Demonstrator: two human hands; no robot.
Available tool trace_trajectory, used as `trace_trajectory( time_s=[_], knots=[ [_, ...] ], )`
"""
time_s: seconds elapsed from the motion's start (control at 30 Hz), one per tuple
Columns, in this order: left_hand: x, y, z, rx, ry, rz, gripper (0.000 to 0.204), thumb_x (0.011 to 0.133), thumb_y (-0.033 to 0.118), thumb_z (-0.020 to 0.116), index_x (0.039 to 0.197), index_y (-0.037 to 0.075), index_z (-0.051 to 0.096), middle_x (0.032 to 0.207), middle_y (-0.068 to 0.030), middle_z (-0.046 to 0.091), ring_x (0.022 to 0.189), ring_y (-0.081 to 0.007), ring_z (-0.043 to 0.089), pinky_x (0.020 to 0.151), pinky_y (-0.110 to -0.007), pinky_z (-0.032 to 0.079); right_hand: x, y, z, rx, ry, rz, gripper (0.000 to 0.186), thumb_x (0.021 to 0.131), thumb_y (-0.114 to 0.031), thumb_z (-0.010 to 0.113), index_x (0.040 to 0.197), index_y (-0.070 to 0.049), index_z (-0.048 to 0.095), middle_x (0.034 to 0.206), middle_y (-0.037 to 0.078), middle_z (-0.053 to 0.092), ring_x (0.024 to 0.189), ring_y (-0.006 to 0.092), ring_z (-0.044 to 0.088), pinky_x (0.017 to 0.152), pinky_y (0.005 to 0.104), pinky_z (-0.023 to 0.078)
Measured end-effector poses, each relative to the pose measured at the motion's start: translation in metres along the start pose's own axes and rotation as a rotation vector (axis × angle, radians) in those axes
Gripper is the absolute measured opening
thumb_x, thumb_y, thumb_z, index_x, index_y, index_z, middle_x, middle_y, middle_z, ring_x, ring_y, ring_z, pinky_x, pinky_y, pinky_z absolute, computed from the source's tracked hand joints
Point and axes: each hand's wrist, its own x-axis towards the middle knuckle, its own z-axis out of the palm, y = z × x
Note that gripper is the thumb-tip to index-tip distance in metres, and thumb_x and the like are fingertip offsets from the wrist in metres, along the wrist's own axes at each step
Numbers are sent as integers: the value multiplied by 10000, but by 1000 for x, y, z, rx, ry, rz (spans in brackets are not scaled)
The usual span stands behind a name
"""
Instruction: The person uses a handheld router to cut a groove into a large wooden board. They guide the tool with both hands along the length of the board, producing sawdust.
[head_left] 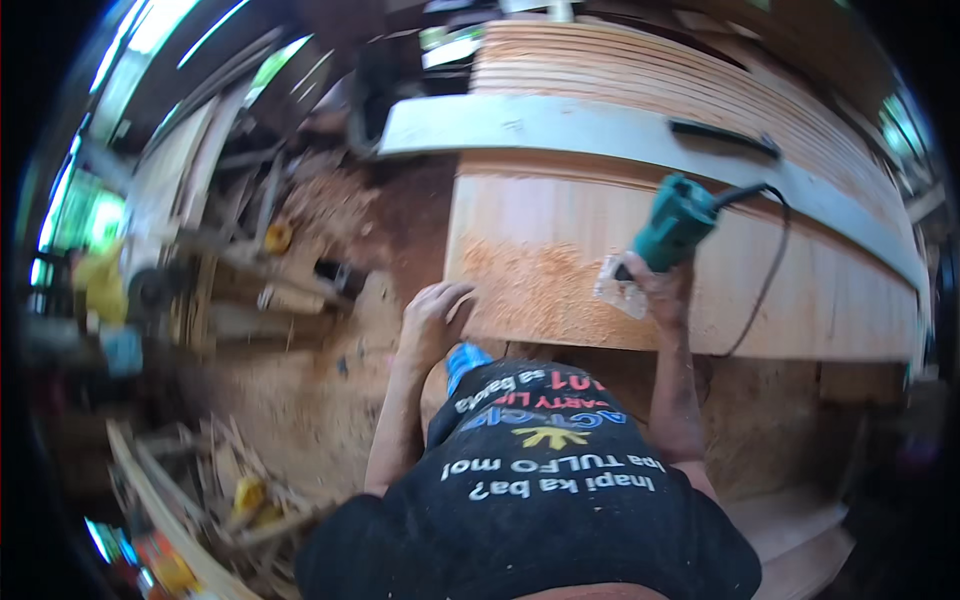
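Observation:
My right hand (668, 292) is wrapped round the lower part of a green trim router (675, 222) with a clear base (618, 288). The router leans over the near part of a wide pale wooden board (800, 290). Its black cord (775, 265) loops across the board to the near edge. Orange-brown wood shavings (535, 285) cover the board left of the router. My left hand (437, 318) is at the board's near left corner, fingers loosely bent and thumb apart, with nothing in it. Whether it touches the board, I cannot tell.
A pale straight plank (560, 125) lies across the board, with a long dark tool (725, 138) on it. Beyond is a grooved wooden surface (600, 60). Scrap wood (240, 500) is heaped at lower left. Sawdust and a dark object (342, 277) lie on the floor.

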Motion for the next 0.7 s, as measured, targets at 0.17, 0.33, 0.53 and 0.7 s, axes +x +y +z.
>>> trace_trajectory(
  time_s=[0.17,0.33,0.53,0.7],
  knots=[
    [37,-42,-39,-90,-146,98,182,840,31,647,1020,24,672,994,-165,688,940,-333,663,830,-397,519,-14,-24,28,-489,444,51,722,656,-312,840,1211,-55,456,990,197,666,886,368,669,792,440,543],
    [64,-108,-48,-151,-233,187,189,842,20,643,1029,18,671,996,-166,690,934,-331,670,843,-388,522,-11,-11,20,-334,622,121,712,669,-355,844,1178,-37,461,1031,148,654,933,291,670,817,395,541],
    [87,-162,-58,-189,-354,325,225,798,6,633,1018,27,676,992,-166,688,926,-334,668,827,-391,525,-13,-5,14,-204,653,63,681,683,-334,855,1170,-26,492,1019,88,628,959,186,626,837,342,528],
    [111,-166,-60,-303,-430,285,237,778,-18,624,1003,29,680,976,-162,691,919,-336,669,814,-390,531,-11,-21,20,30,486,143,628,697,-269,852,1171,-44,508,1003,40,598,939,153,590,834,319,515]
  ],
)
